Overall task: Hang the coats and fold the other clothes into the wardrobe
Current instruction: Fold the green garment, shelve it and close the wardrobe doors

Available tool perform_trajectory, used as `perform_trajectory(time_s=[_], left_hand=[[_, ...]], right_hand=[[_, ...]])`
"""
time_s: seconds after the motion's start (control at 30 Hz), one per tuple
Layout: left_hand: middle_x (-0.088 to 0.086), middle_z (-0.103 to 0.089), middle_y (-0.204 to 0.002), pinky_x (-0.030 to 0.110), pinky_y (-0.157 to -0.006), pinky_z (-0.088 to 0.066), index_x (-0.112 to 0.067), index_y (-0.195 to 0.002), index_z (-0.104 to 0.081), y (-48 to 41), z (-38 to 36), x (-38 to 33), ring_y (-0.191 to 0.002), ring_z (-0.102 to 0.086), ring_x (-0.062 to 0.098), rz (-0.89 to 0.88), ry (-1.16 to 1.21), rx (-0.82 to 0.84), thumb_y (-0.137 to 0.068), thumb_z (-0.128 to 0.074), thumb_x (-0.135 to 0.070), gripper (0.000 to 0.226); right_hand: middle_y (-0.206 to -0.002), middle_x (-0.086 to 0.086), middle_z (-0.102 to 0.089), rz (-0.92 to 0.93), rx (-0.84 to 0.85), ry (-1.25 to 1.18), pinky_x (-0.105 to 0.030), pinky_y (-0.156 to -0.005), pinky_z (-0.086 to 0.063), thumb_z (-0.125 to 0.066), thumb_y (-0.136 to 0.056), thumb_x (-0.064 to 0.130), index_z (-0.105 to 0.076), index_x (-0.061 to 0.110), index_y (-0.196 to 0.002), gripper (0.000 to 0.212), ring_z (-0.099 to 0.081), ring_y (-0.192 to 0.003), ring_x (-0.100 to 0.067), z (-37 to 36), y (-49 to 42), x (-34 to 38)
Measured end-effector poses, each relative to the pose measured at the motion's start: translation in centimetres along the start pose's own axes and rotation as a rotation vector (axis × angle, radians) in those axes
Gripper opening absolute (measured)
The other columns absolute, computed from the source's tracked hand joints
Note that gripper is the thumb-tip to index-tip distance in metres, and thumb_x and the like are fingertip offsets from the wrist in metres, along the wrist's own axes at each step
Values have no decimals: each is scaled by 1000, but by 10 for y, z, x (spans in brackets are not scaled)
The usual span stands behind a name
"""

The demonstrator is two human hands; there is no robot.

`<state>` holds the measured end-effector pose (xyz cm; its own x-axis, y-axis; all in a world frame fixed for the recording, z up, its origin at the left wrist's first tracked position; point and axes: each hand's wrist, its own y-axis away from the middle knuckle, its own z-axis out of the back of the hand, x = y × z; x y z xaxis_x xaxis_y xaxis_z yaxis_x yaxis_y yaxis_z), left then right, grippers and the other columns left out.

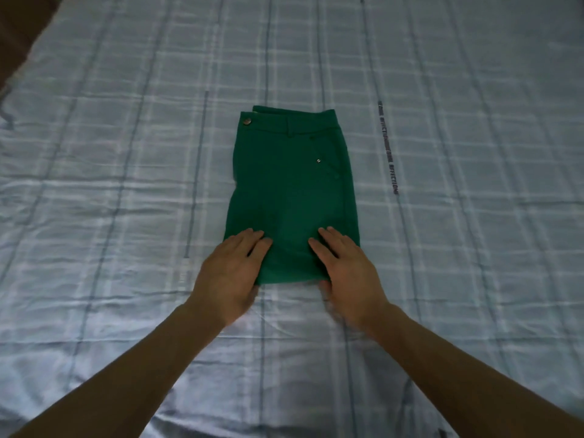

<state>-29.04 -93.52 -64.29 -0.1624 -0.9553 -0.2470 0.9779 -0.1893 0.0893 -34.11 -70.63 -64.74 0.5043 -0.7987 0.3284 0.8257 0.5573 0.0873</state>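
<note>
Green trousers (290, 184) lie folded into a compact rectangle on the bed, waistband and metal button at the far end. My left hand (230, 273) rests flat on the near left corner of the fold, fingers straight. On the near right corner my right hand (344, 270) lies flat too, its thumb at the near edge of the cloth. Both hands press the fabric down; neither grips it.
A pale blue checked bedsheet (126, 184) covers the whole bed, with a printed line of text (388, 153) right of the trousers. A dark floor or bed edge (19, 33) shows at the far left corner.
</note>
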Motion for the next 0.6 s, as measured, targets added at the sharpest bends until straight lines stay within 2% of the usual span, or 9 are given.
perform_trajectory(time_s=[0.07,0.1,0.17,0.43,0.53,0.6], left_hand=[[12,-68,-109,38,-77,-54,-6,-111,-66,-4,7,-3,-96,-66,32,26,9,-93,-51,-82,7,63],[10,-68,-98,36,-68,-52,-6,-102,-67,-3,9,-2,-85,-65,31,27,28,-137,-52,-79,11,54],[9,-66,-90,33,-61,-48,-6,-93,-67,1,15,-1,-77,-61,29,26,77,-197,-57,-76,13,41],[12,-66,-95,40,-58,-54,-2,-103,-68,-1,49,1,-76,-62,30,38,198,-220,-69,-72,14,38],[10,-64,-97,39,-59,-55,-4,-108,-66,-20,65,8,-78,-60,26,47,234,-234,-75,-70,10,36],[8,-62,-96,38,-59,-54,-6,-109,-65,-39,75,17,-78,-59,24,46,243,-234,-78,-69,5,33]], right_hand=[[-125,-19,-62,-36,-75,-9,-45,-92,-53,-69,-64,-12,-66,3,-121,58,-60,-113,-39,4,-3,3],[-113,-18,-65,-53,-100,-14,-42,-80,-55,-66,-62,-15,-68,2,-112,53,-62,-101,-37,7,-4,3],[-96,-14,-64,-78,-119,-20,-39,-66,-53,-64,-65,-16,-70,3,-101,41,-60,-84,-32,15,-4,1],[-105,-9,-63,-87,-117,-75,-41,-73,-53,-53,-88,-5,-67,8,-114,32,-59,-89,-27,51,-15,1],[-100,-11,-65,-106,-184,-119,-41,-68,-54,-57,-89,-3,-68,6,-109,25,-61,-82,-28,68,-36,0],[-92,-10,-64,-111,-234,-130,-36,-63,-51,-61,-89,-1,-68,5,-104,18,-60,-76,-26,81,-55,-3]])
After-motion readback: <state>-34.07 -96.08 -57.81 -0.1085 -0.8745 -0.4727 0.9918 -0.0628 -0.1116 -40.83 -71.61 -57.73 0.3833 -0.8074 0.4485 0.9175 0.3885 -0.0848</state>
